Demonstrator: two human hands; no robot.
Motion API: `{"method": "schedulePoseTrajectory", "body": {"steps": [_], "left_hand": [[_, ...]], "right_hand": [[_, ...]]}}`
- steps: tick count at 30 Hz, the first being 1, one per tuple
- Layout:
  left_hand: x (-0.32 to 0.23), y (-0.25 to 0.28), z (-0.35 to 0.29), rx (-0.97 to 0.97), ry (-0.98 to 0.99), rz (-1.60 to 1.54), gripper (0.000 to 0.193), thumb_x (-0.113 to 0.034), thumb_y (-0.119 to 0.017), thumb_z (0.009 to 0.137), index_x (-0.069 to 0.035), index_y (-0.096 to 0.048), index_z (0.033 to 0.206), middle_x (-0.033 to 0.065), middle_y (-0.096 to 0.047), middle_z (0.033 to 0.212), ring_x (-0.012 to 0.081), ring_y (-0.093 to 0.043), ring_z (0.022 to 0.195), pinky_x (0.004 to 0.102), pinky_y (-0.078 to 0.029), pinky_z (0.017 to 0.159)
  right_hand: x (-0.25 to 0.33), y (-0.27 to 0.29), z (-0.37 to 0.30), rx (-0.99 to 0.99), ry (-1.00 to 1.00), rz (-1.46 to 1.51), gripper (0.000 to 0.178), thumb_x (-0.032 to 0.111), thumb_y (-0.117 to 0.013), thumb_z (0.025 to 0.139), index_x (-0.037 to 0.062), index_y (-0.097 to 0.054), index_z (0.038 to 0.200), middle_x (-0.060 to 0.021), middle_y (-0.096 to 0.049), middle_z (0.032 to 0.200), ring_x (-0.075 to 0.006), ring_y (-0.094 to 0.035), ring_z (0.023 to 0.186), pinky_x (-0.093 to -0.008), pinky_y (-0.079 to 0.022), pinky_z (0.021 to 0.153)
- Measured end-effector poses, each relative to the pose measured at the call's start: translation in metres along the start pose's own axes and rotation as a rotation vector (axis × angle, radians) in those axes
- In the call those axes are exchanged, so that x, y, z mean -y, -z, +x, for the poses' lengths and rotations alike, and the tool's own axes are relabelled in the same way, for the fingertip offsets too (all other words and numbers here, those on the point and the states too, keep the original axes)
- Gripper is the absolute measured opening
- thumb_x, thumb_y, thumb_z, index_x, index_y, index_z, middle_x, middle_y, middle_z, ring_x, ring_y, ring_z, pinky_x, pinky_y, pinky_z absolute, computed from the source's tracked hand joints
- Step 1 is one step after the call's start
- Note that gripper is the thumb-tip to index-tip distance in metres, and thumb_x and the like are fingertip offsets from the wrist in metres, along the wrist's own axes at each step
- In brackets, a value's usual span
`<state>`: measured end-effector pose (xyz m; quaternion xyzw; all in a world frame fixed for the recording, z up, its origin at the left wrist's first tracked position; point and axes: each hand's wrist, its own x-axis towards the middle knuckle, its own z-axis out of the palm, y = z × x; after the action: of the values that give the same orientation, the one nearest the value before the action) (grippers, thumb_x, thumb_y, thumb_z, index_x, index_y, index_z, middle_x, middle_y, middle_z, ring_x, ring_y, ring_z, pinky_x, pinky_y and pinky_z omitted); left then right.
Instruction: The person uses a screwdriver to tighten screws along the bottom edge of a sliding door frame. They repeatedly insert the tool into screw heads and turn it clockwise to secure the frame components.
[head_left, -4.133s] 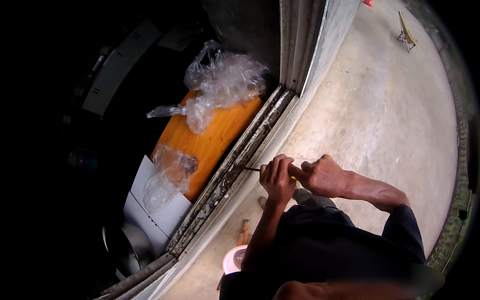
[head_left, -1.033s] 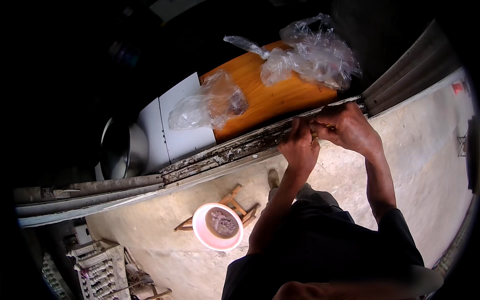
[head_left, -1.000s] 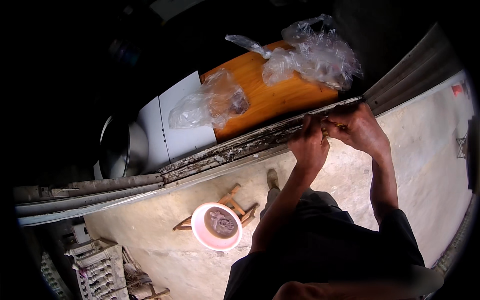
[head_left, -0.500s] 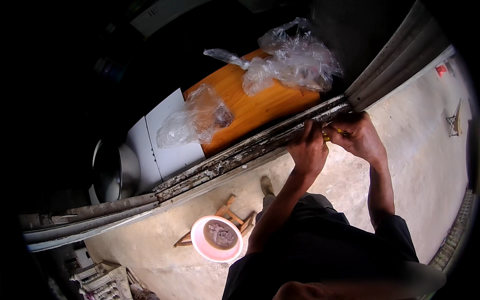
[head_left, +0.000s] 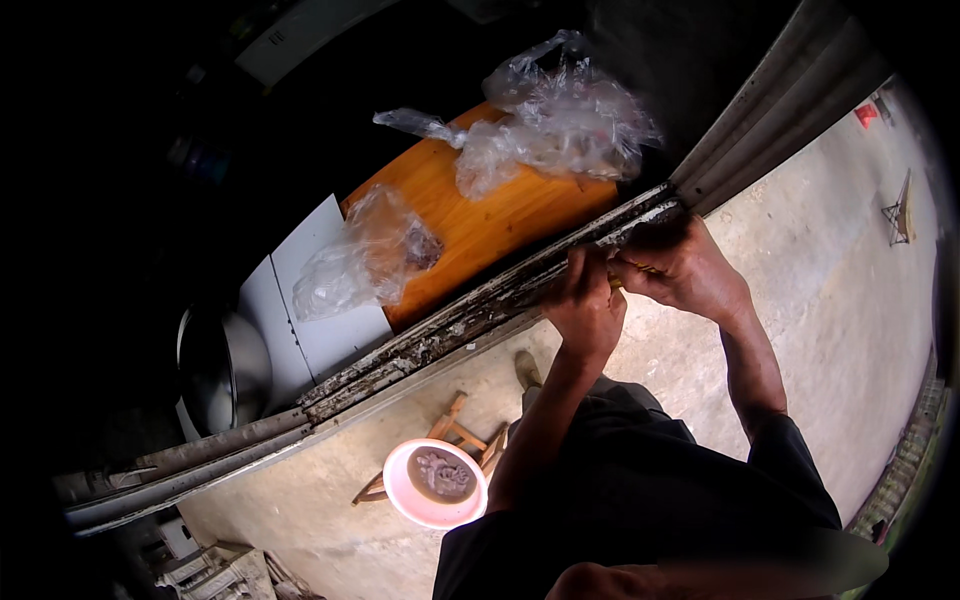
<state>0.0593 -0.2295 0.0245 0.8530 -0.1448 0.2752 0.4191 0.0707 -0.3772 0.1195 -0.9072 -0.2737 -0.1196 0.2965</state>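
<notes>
Nearest the camera is the person's dark shirt, with both forearms reaching up and away from it toward the worn metal door track (head_left: 470, 320), which runs as a long diagonal from lower left to upper right and serves as the landmark here.

On the near side of the track, on the concrete floor (head_left: 800, 300), a pink bowl (head_left: 436, 483) holding a greyish lump sits on a small wooden stool (head_left: 452, 440), just left of the person's left forearm. A shoe tip shows between the stool and the track.

At the track itself, toward its upper right end, the two hands meet. The left hand (head_left: 585, 305) is curled into a closed grip, knuckles up, resting against the track's near edge. The right hand (head_left: 685, 270) is just beside it, touching it, fingers also closed. A small yellowish piece (head_left: 618, 283) shows between the two grips; what it is, and which hand holds it, cannot be told.

Beyond the track lies an orange wooden board (head_left: 480, 215), with crumpled clear plastic (head_left: 560, 120) on its far end and a second clear bag (head_left: 365, 255) at its left edge. A white panel (head_left: 320, 330) lies left of the board, and a round metal vessel (head_left: 225, 370) farther left in shadow.
</notes>
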Motion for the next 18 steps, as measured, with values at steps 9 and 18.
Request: {"method": "schedulePoseTrajectory", "body": {"steps": [9, 18], "left_hand": [[0.005, -0.013, 0.007, -0.036, -0.023, 0.009, 0.022, -0.004, -0.067, 0.075, -0.011, -0.066, 0.096, 0.0042, -0.063, 0.095, 0.0287, -0.065, 0.062, 0.0404, -0.05, 0.052], [-0.009, -0.031, 0.007, 0.019, 0.077, 0.003, 0.022, -0.003, -0.069, 0.074, -0.017, -0.063, 0.09, 0.0007, -0.064, 0.091, 0.0291, -0.065, 0.063, 0.0392, -0.049, 0.052]], "right_hand": [[-0.009, 0.002, 0.003, 0.049, 0.006, -0.095, 0.01, 0.014, -0.079, 0.082, 0.0077, -0.078, 0.09, -0.0104, -0.074, 0.082, -0.0296, -0.073, 0.076, -0.0375, -0.058, 0.07], [-0.022, 0.012, 0.007, -0.012, 0.017, -0.004, 0.007, 0.004, -0.077, 0.075, 0.004, -0.072, 0.081, -0.0099, -0.063, 0.068, -0.0295, -0.064, 0.063, -0.0381, -0.052, 0.06]]}}
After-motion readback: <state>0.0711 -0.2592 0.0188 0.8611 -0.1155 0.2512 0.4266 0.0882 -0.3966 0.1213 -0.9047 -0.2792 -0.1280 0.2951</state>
